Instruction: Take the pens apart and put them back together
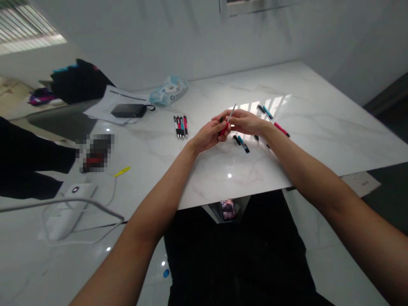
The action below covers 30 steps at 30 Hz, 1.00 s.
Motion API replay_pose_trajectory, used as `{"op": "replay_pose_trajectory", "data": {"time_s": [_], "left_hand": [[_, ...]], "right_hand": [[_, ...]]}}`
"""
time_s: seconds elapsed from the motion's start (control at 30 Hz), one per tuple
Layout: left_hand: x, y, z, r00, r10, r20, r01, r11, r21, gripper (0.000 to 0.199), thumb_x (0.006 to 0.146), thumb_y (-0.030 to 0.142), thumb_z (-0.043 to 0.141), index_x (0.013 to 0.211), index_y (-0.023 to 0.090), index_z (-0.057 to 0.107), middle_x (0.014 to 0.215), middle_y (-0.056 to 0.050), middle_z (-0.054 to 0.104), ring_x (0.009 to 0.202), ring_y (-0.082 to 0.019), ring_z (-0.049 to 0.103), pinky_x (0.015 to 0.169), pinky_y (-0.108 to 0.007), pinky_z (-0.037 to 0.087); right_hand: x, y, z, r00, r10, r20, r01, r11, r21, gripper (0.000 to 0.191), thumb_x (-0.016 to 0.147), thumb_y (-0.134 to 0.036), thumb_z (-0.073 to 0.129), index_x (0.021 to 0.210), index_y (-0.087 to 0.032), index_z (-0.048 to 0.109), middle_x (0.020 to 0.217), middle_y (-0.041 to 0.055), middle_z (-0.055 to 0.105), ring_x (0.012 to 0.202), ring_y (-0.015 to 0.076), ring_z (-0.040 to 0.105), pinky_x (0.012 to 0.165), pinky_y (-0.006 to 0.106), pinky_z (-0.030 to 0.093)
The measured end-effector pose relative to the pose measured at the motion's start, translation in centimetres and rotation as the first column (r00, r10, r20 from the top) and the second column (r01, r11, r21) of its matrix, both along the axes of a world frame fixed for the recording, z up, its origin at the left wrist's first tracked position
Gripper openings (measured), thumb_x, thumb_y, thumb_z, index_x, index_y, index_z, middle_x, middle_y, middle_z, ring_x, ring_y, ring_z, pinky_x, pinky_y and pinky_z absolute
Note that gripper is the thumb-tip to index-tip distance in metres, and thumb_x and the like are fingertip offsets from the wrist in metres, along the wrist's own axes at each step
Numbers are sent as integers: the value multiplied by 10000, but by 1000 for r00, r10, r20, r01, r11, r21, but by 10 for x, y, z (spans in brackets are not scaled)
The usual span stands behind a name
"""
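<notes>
My left hand [209, 135] grips the red barrel of a pen [223, 129] over the white marble table [321, 123]. My right hand [246, 122] meets it, with its fingertips pinching a thin pen refill [232, 114] that sticks up between both hands. Just below my hands lie a few loose pens, among them a blue-and-black pen [244, 144]. A pink pen [282, 129] rests beyond my right wrist. Left of my hands, several red, blue and black pens [180, 126] lie side by side.
Papers [110, 106] lie at the table's far left under a black pouch [128, 110], with a plastic bag [168, 91] behind them. A dark-sleeved arm [32, 157] reaches in from the left beside a pixelated object [95, 152]. A yellow marker [122, 171] lies nearby.
</notes>
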<state>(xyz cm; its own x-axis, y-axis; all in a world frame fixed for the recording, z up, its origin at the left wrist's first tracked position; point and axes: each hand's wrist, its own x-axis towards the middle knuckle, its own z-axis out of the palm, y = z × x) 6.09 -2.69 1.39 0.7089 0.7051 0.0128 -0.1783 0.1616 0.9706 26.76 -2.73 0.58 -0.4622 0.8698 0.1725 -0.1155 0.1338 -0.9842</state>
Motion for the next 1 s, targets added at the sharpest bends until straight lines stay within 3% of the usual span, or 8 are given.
{"op": "replay_pose_trajectory", "data": {"time_s": [0.17,0.33,0.5,0.63,0.73,0.87,1.0], "left_hand": [[5,-5,2,997,-2,-75,2,1000,13,301,1044,401,766,928,143,665,752,-3,578,598,-74,507,539,-227,390],[7,-7,-2,993,-99,-64,99,995,-5,345,957,420,868,934,132,681,788,-25,621,626,-85,534,541,-242,385],[6,-6,1,996,-56,-66,59,998,39,335,987,440,830,945,135,695,802,-21,606,641,-88,542,552,-236,401],[3,-3,5,998,-57,-30,59,997,55,302,1016,441,797,1006,153,709,828,-10,590,621,-58,497,555,-209,391],[0,2,5,998,-31,-52,36,995,93,334,1039,505,752,1064,174,711,822,-5,584,596,-51,467,533,-193,379],[-2,11,-1,984,164,-73,-149,971,185,323,1091,557,640,1192,252,671,756,27,512,578,-82,459,512,-192,371],[-5,23,-6,938,337,-86,-307,918,253,238,1110,502,615,1133,265,619,734,45,466,592,-97,448,544,-196,396]], "right_hand": [[7,0,0,999,-48,17,48,999,15,560,715,-632,989,964,-174,786,1093,118,770,1066,277,748,862,405,670],[12,-1,4,999,16,34,-16,1000,18,596,622,-600,1043,937,-156,801,1153,151,762,1064,304,754,839,418,676],[5,-3,6,999,44,31,-44,999,-20,611,665,-697,987,948,-194,787,1170,131,788,1051,292,750,864,434,665],[4,1,9,980,-189,-59,188,982,-21,610,787,-790,866,1080,-265,767,1212,102,808,1171,318,729,929,455,638],[16,13,6,907,-414,-74,413,910,-31,606,855,-841,764,1174,-326,753,1180,86,810,1188,318,729,921,452,627],[36,35,-10,785,-619,-26,618,786,-31,585,887,-824,736,1194,-327,743,1048,82,784,914,232,721,731,371,593],[40,44,-23,707,-707,15,706,706,56,461,841,-664,862,1065,-274,761,908,55,731,782,178,651,642,327,540]]}}
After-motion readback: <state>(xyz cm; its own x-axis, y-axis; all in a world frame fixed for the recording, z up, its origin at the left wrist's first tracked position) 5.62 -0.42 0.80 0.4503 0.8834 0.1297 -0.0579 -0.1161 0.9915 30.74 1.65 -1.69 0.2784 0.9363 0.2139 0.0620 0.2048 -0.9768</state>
